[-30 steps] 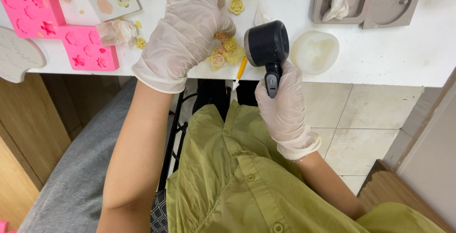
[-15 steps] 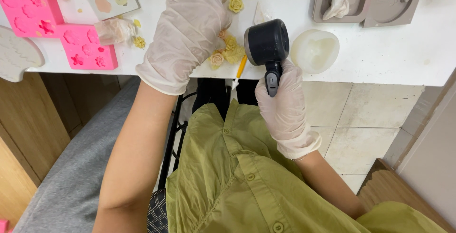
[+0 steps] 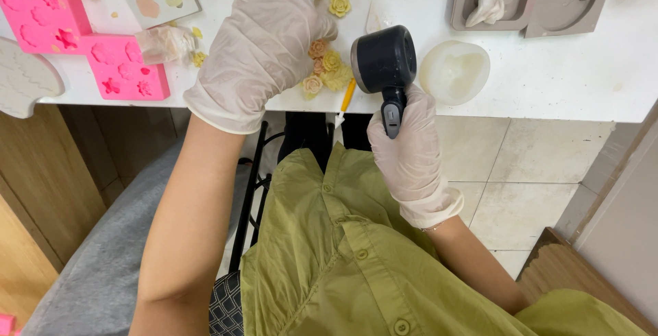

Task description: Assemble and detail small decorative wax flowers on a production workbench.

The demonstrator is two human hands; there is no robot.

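The right hand (image 3: pixel 409 151) has its fingers wrapped tight around the handle of a black heat gun (image 3: pixel 385 62). The left hand (image 3: pixel 264 41) lies flat on the table (image 3: pixel 548 68), fingers loosely spread; small moulded flowers (image 3: pixel 325 68) sit just beside its fingertips.

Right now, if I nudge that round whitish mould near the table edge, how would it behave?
The round whitish mould looks translucent and soft-walled, so it would probably flex rather than crack. It sits flat and low on the white table, so tipping seems unlikely. It appears light and would likely slide easily, and it lies close to the edge.
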